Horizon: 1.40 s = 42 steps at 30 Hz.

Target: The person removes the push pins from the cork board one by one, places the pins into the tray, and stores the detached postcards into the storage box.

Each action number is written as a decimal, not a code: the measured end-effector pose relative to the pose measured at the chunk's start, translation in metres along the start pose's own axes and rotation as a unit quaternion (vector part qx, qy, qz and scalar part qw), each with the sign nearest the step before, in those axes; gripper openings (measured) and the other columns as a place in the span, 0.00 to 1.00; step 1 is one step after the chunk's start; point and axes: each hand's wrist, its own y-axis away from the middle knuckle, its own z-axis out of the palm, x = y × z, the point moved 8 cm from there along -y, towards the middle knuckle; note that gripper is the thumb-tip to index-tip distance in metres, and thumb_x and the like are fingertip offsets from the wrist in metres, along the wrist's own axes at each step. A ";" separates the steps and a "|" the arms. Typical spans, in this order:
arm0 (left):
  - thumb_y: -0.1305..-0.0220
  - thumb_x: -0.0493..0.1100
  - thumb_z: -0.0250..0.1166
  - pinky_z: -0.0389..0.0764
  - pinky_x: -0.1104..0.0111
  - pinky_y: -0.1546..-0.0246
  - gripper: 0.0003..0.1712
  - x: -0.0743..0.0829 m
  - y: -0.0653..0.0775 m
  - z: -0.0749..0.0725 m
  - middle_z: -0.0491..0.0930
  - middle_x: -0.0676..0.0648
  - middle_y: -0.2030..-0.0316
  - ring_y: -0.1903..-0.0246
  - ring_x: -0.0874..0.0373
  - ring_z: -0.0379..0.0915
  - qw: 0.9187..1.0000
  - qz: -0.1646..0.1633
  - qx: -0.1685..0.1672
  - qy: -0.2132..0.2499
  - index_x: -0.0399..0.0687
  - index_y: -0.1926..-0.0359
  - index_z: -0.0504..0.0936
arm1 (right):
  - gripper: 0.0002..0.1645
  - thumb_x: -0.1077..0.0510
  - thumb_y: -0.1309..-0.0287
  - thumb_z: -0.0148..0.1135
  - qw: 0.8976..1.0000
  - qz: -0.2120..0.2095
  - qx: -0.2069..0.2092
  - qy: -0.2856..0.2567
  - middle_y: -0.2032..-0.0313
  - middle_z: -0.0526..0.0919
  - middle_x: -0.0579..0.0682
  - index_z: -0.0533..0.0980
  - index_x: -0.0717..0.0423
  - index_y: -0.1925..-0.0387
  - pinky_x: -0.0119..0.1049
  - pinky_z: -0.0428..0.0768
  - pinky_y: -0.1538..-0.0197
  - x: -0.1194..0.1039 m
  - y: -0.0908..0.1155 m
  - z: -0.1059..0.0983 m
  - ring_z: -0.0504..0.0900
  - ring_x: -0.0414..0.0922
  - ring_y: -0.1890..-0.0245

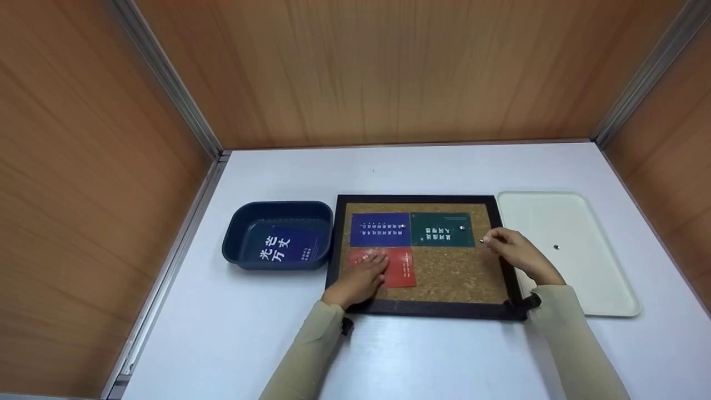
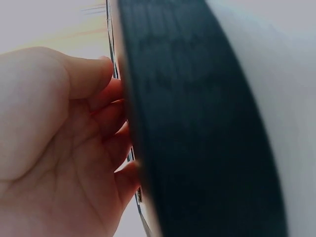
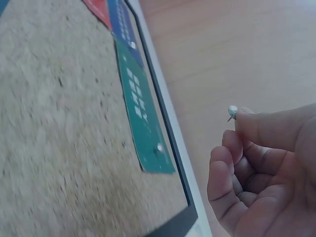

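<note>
A cork board (image 1: pixel 455 275) in a dark frame lies on the table, bearing a blue card (image 1: pixel 380 236), a green card (image 1: pixel 441 222) and a red card (image 1: pixel 401 269). My left hand (image 1: pixel 360 279) rests on the red card's left part with fingers laid out. The board's dark frame (image 2: pixel 197 118) hides those fingertips in the left wrist view. Between thumb and forefinger, my right hand (image 1: pixel 519 255) pinches a silver thumbtack (image 3: pixel 232 110), held over the board's right side. Its point shows below the head. Silver tacks sit in the blue and green cards, including one tack (image 3: pixel 159 147) near the green card's end.
Left of the board stands a dark blue bin (image 1: pixel 236 255) with a printed blue card (image 1: pixel 297 244) inside. A pale tray (image 1: pixel 589 283) adjoins the board's right side, and a single tack (image 1: pixel 556 246) lies on it. Wood-grain panels (image 1: pixel 389 72) enclose the table's back and sides.
</note>
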 end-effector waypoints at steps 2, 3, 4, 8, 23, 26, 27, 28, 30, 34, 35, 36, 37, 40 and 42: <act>0.24 0.46 0.44 0.52 0.57 0.26 0.28 0.000 0.000 0.000 0.52 0.48 0.26 0.26 0.51 0.45 1.000 0.000 0.000 0.000 0.47 0.27 0.57 | 0.20 0.52 0.28 0.48 1.000 0.002 0.002 -0.009 0.66 0.72 0.50 0.70 0.68 0.52 0.39 0.73 0.57 0.004 0.002 -0.004 0.70 0.44 0.64; 0.24 0.46 0.44 0.52 0.57 0.26 0.28 0.000 0.000 -0.001 0.52 0.48 0.26 0.26 0.51 0.45 1.000 0.000 0.000 0.001 0.47 0.27 0.57 | 0.20 0.52 0.28 0.47 1.000 0.002 0.004 -0.011 0.66 0.72 0.50 0.69 0.68 0.52 0.39 0.73 0.58 0.006 0.002 -0.006 0.70 0.43 0.64; 0.24 0.46 0.44 0.52 0.57 0.26 0.28 0.000 0.000 -0.001 0.52 0.47 0.26 0.26 0.51 0.45 1.000 0.002 0.000 0.001 0.46 0.27 0.57 | 0.21 0.51 0.28 0.47 1.000 0.004 0.006 -0.014 0.65 0.72 0.50 0.69 0.68 0.51 0.38 0.74 0.58 0.008 0.004 -0.009 0.70 0.43 0.64; 0.24 0.45 0.45 0.53 0.56 0.26 0.28 0.002 0.000 -0.002 0.53 0.45 0.26 0.26 0.50 0.46 1.000 0.011 -0.003 0.000 0.44 0.27 0.58 | 0.23 0.50 0.28 0.47 1.000 0.011 0.015 -0.022 0.64 0.73 0.51 0.69 0.69 0.50 0.37 0.72 0.58 0.017 0.009 -0.018 0.70 0.43 0.64; 0.24 0.44 0.44 0.54 0.57 0.26 0.28 0.002 0.000 -0.001 0.53 0.45 0.26 0.26 0.50 0.46 1.000 0.013 -0.003 -0.003 0.44 0.27 0.57 | 0.32 0.42 0.29 0.47 0.998 0.044 0.039 -0.027 0.54 0.74 0.52 0.66 0.69 0.45 0.28 0.76 0.54 0.056 0.033 -0.048 0.73 0.39 0.58; 0.24 0.44 0.45 0.55 0.57 0.26 0.28 0.004 0.001 -0.002 0.54 0.45 0.26 0.26 0.49 0.48 1.000 0.017 0.002 -0.009 0.43 0.28 0.58 | 0.33 0.42 0.29 0.46 0.997 0.050 0.042 -0.029 0.48 0.73 0.59 0.65 0.70 0.44 0.24 0.77 0.54 0.064 0.035 -0.051 0.74 0.38 0.56; 0.24 0.44 0.45 0.55 0.57 0.26 0.28 0.004 0.001 -0.002 0.54 0.45 0.27 0.26 0.49 0.48 1.000 0.018 0.003 -0.008 0.43 0.28 0.58 | 0.33 0.42 0.29 0.46 0.997 0.051 0.044 -0.029 0.46 0.72 0.60 0.65 0.70 0.44 0.23 0.77 0.54 0.066 0.036 -0.052 0.74 0.37 0.56; 0.24 0.44 0.45 0.55 0.57 0.26 0.28 0.004 0.001 -0.002 0.54 0.45 0.27 0.26 0.49 0.48 1.000 0.019 0.003 -0.009 0.43 0.28 0.58 | 0.33 0.42 0.29 0.46 0.997 0.051 0.047 -0.029 0.45 0.72 0.61 0.65 0.71 0.44 0.22 0.77 0.54 0.067 0.037 -0.054 0.74 0.37 0.55; 0.24 0.44 0.45 0.54 0.57 0.26 0.28 0.004 0.002 -0.003 0.54 0.44 0.27 0.26 0.49 0.48 1.000 0.022 0.004 -0.009 0.42 0.28 0.59 | 0.33 0.43 0.29 0.45 0.997 0.052 0.051 -0.031 0.44 0.71 0.62 0.65 0.71 0.44 0.21 0.77 0.54 0.070 0.038 -0.056 0.75 0.36 0.56; 0.24 0.44 0.45 0.54 0.57 0.26 0.28 0.004 0.001 -0.003 0.54 0.44 0.27 0.26 0.49 0.48 1.000 0.026 0.006 -0.010 0.42 0.28 0.58 | 0.34 0.43 0.29 0.46 0.996 0.056 0.051 -0.037 0.46 0.72 0.56 0.64 0.72 0.43 0.21 0.77 0.54 0.077 0.042 -0.061 0.74 0.36 0.56; 0.25 0.44 0.45 0.54 0.57 0.26 0.28 0.004 0.001 -0.003 0.54 0.44 0.27 0.26 0.49 0.48 1.000 0.028 0.009 -0.012 0.41 0.28 0.59 | 0.34 0.42 0.29 0.46 0.996 0.059 0.051 -0.040 0.48 0.73 0.54 0.64 0.71 0.43 0.22 0.77 0.54 0.079 0.042 -0.063 0.73 0.35 0.57; 0.25 0.44 0.45 0.55 0.57 0.26 0.28 0.004 0.001 -0.003 0.55 0.44 0.27 0.27 0.48 0.48 0.999 0.030 0.010 -0.013 0.41 0.28 0.59 | 0.34 0.42 0.29 0.46 0.996 0.062 0.050 -0.043 0.49 0.73 0.51 0.64 0.71 0.43 0.21 0.76 0.54 0.081 0.043 -0.064 0.72 0.35 0.57; 0.25 0.43 0.46 0.55 0.57 0.27 0.27 0.004 0.001 -0.003 0.55 0.43 0.27 0.27 0.48 0.49 0.999 0.032 0.012 -0.013 0.41 0.28 0.60 | 0.33 0.42 0.29 0.46 0.996 0.063 0.051 -0.045 0.50 0.73 0.48 0.64 0.70 0.44 0.21 0.76 0.55 0.082 0.044 -0.065 0.72 0.35 0.58; 0.25 0.42 0.46 0.56 0.55 0.27 0.27 0.005 0.001 -0.003 0.56 0.42 0.27 0.27 0.47 0.50 0.999 0.038 0.016 -0.014 0.40 0.29 0.60 | 0.32 0.43 0.29 0.46 0.995 0.068 0.051 -0.056 0.52 0.72 0.45 0.64 0.70 0.44 0.21 0.76 0.55 0.087 0.045 -0.069 0.70 0.33 0.59; 0.25 0.42 0.46 0.57 0.55 0.27 0.27 0.005 0.001 -0.003 0.57 0.42 0.28 0.27 0.47 0.51 0.999 0.038 0.017 -0.016 0.40 0.29 0.61 | 0.32 0.43 0.29 0.46 0.995 0.067 0.053 -0.058 0.53 0.72 0.44 0.64 0.70 0.44 0.21 0.76 0.55 0.090 0.046 -0.072 0.70 0.33 0.59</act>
